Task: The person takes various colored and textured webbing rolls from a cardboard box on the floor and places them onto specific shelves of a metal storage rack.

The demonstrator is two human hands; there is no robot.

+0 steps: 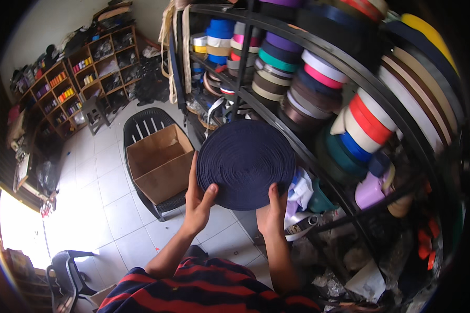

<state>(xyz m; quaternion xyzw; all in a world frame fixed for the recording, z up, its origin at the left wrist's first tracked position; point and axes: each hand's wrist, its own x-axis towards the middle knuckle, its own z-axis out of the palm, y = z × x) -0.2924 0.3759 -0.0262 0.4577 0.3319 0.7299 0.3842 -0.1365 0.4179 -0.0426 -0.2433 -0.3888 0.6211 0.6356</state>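
A large flat roll of dark navy webbing tape (245, 163) is held up in front of a black metal shelf rack (318, 49). My left hand (197, 203) grips its lower left edge, thumb across the face. Gripping the lower right edge is my right hand (273, 208), its fingers behind the roll. The roll's flat face is turned toward me, and it hides part of the lower shelf behind it.
The rack holds several rolls of tape in many colours (318, 78). An open empty cardboard box (161, 161) sits on a black plastic chair (141, 125) to the left. Wooden cubby shelves (83, 78) stand far left. Another black chair (68, 276) is at lower left. Clutter (365, 276) fills the rack's bottom.
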